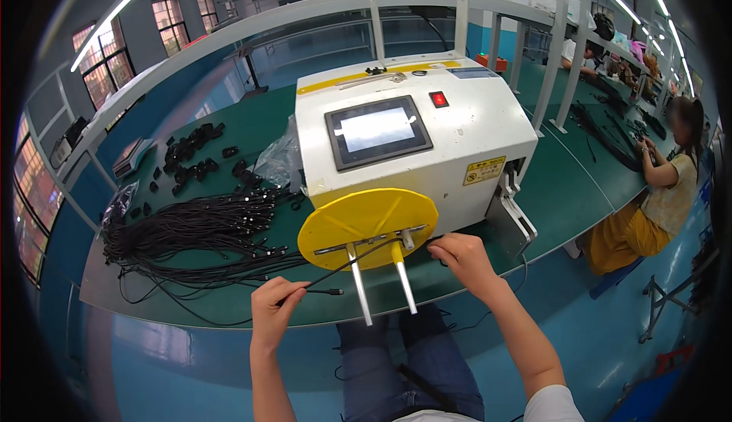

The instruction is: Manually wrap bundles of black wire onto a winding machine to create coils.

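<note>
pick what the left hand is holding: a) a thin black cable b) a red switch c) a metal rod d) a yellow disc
a: the left hand pinches a thin black cable that runs up across the two metal rods toward the right hand below the yellow disc; the disc and rods sit on the white machine, untouched by that hand.

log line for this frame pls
left hand: pinching black cable | right hand: on cable at yellow disc | white winding machine | cable pile left
</note>
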Available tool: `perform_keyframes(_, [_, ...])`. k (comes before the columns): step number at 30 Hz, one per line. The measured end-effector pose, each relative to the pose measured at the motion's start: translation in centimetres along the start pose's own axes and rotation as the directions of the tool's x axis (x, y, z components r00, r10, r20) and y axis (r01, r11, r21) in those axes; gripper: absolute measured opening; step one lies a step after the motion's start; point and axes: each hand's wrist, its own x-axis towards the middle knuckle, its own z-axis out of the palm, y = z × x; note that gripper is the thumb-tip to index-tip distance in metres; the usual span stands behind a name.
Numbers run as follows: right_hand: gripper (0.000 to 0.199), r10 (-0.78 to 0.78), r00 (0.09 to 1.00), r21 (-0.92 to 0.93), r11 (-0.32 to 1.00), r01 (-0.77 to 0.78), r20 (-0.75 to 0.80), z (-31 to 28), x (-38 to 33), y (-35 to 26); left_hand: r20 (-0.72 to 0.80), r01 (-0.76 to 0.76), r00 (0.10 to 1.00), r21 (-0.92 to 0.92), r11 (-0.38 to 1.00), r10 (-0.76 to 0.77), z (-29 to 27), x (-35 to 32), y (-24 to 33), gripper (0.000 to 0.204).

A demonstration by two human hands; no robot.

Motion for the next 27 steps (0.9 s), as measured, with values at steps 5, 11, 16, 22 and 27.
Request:
perform_keyframes(5, [0.010,0.026,1.000,0.054,0.998,-0.027,0.014,0.5,-0.9,0.0,0.001,-0.004,1.000,0.005,1.000,0.004,0.1,0.0,-0.2,0.014])
perform_keyframes(11, [0.010,0.038,0.998,0.086,0.995,-0.042,0.051,0.8,-1.5,-0.4,-0.036,-0.024,0.999,0.019,1.000,0.024,0.2,0.3,-0.2,0.014])
perform_keyframes(16, [0.010,0.038,0.997,0.082,0.996,-0.044,0.069,1.1,-1.7,-0.2,-0.023,-0.030,0.999,0.016,0.999,0.030,0.0,0.3,-0.5,0.013])
perform_keyframes(22, [0.010,0.043,0.996,0.087,0.995,-0.049,0.074,1.6,-2.2,0.2,-0.029,-0.010,1.000,0.012,1.000,0.011,-1.5,-0.2,-1.4,0.012])
perform_keyframes(27, [0.010,0.046,0.995,0.067,0.996,-0.052,0.089,1.8,-2.6,0.6,-0.020,0.003,1.000,0.006,1.000,-0.003,-1.9,-1.1,-2.4,0.013])
